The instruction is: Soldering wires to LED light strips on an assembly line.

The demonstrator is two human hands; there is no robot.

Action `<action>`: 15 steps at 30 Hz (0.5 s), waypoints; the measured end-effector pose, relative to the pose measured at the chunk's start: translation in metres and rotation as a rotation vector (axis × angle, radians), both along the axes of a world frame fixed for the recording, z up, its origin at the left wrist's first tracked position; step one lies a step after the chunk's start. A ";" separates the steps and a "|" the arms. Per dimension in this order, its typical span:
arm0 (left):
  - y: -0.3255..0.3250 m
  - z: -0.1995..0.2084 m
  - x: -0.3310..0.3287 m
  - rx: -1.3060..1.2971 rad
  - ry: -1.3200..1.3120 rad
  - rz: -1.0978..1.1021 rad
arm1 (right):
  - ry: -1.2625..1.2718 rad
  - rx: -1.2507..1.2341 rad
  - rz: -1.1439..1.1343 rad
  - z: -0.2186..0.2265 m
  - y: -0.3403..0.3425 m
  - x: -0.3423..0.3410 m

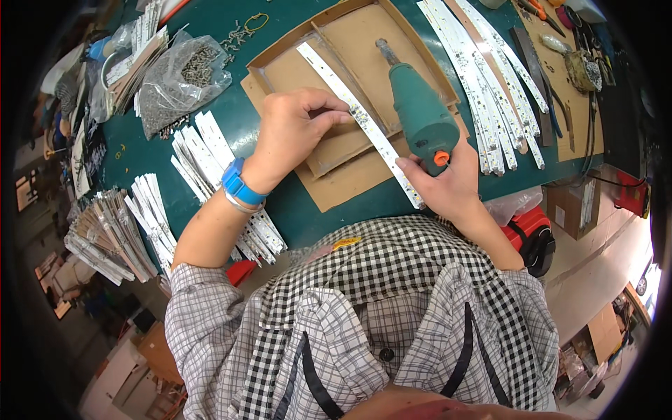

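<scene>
My left hand [297, 129] pinches the edge of a narrow white LED strip board [371, 127] between thumb and fingertips. The strip lies slanted over a shallow cardboard tray [280, 50], its lower end near my apron. Wrapped around the rear of a green handheld power tool [423, 108] is my right hand [455, 178], its fingers partly hidden behind the tool. The thumb of that hand also rests against the strip's lower part. The tool has an orange-red piece at its back end, and its metal tip [383, 49] points away over the tray, apart from the strip.
More strip boards [483, 91] lie fanned out right of the tray. Other bundles [203, 157] sit at the left table edge. A clear bag of small metal screws [185, 80] stands at the far left. Pliers and cables [581, 70] lie at the far right.
</scene>
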State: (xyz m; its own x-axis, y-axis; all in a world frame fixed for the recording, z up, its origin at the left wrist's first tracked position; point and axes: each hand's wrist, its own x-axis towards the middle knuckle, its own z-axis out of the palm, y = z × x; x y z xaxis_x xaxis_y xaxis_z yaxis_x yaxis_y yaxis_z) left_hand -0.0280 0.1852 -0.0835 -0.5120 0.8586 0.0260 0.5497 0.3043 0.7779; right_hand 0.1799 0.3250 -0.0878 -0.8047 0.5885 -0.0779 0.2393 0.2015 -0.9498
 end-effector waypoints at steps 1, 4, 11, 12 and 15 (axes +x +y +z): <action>0.001 -0.002 0.001 -0.005 0.018 0.006 | -0.006 -0.025 0.000 -0.001 0.000 0.000; 0.003 -0.005 0.001 0.021 0.042 0.008 | -0.030 -0.086 -0.002 -0.001 0.002 0.001; 0.004 -0.010 0.000 0.028 0.049 0.026 | -0.061 -0.087 -0.003 0.002 0.003 0.000; 0.004 -0.009 0.000 0.036 0.053 0.024 | -0.077 -0.099 0.002 0.003 0.004 0.000; 0.004 -0.010 0.000 0.033 -0.019 0.049 | -0.107 -0.117 0.008 0.005 0.005 -0.001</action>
